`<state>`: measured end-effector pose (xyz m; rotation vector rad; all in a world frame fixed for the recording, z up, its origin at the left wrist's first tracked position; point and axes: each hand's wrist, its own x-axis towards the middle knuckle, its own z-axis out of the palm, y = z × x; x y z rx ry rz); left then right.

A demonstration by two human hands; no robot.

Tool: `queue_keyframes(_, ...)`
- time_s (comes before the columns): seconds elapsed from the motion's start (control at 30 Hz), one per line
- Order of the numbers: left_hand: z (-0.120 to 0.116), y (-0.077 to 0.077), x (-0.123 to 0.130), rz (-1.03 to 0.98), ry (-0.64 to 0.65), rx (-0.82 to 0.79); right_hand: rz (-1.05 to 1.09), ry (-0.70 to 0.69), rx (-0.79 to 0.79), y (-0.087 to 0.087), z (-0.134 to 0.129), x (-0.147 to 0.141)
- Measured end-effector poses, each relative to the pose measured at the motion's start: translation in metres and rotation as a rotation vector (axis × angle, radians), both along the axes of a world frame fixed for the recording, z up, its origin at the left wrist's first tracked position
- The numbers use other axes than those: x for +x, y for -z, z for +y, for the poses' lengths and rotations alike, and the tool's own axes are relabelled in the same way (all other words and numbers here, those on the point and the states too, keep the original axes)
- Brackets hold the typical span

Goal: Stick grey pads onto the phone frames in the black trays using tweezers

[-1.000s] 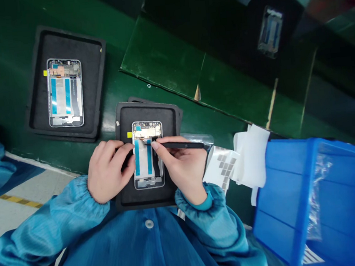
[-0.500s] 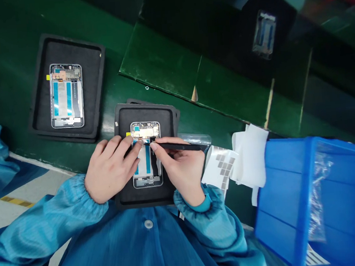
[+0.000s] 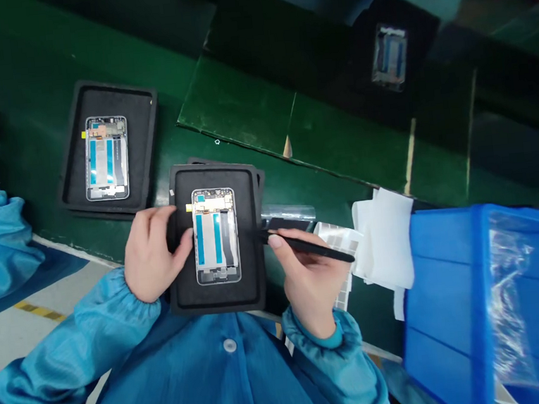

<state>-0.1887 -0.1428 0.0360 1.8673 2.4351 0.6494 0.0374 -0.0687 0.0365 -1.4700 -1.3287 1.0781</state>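
**Phone frame on tray, right hand pen-gripping tool**

Smartphone mid-frame (image 3: 215, 236) lies flat, face up, mid-way in a black foam tray (image 3: 220, 306), which keeps it steady. Left hand (image 3: 156, 254) is loosely curled and not gripping, its fingertips (image 3: 187, 235) just at the frame's left edge, likely bracing it. Right hand (image 3: 311, 280) is closed on a black pointed tool (image 3: 309, 249) in a pen grip, suited to fine tip control; tip sits just right of the frame, over the foam. Second frame (image 3: 106, 157) sits in its own tray (image 3: 106, 89) toward the green tabletop's (image 3: 107, 52) left. Sheet of grey pads (image 3: 336, 240) and blue plastic bin (image 3: 449, 286) are right, within reach.
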Motion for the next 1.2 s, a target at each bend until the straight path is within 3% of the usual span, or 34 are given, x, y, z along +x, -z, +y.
queue_keyframes(0.07, -0.002, -0.001, 0.002, -0.015, -0.126, -0.199, 0.031, 0.037, -0.025, 0.008, -0.006, 0.009)
queue_keyframes(0.17, 0.002, -0.007, 0.003, 0.015, -0.164, -0.406, 0.085, 0.045, -0.087, 0.018, -0.009, 0.019)
queue_keyframes(0.4, 0.022, -0.036, -0.014, -0.021, -0.156, -0.327, 0.167, 0.078, -0.115, 0.021, -0.009, 0.041)
queue_keyframes(0.5, 0.034, -0.054, -0.048, -0.013, -0.229, -0.317, 0.167, 0.086, -0.121, 0.021, -0.011, 0.054)
queue_keyframes(0.67, 0.059, -0.086, -0.131, 0.093, -0.386, -0.325, 0.173, 0.076, -0.114, 0.023, -0.013, 0.074)
queue_keyframes(0.77, 0.074, -0.094, -0.169, 0.159, -0.440, -0.370, 0.164, 0.099, -0.095, 0.025, -0.013, 0.087)
queue_keyframes(0.87, 0.086, -0.093, -0.181, 0.204, -0.451, -0.457, 0.130, 0.139, -0.101, 0.027, -0.016, 0.099)
queue_keyframes(0.93, 0.095, -0.092, -0.167, 0.253, -0.462, -0.483, 0.128, 0.158, -0.114, 0.026, -0.019, 0.106)
queue_keyframes(1.0, 0.105, -0.091, -0.136, 0.331, -0.411, -0.412, 0.146, 0.168, -0.116, 0.025, -0.021, 0.113)
queue_keyframes(1.1, 0.122, -0.084, -0.060, 0.368, -0.116, -0.265, 0.144, 0.167, -0.106, 0.020, -0.019, 0.120)
queue_keyframes(1.2, 0.133, -0.064, 0.028, 0.278, 0.247, -0.288, 0.145, 0.153, -0.092, 0.013, -0.015, 0.124)
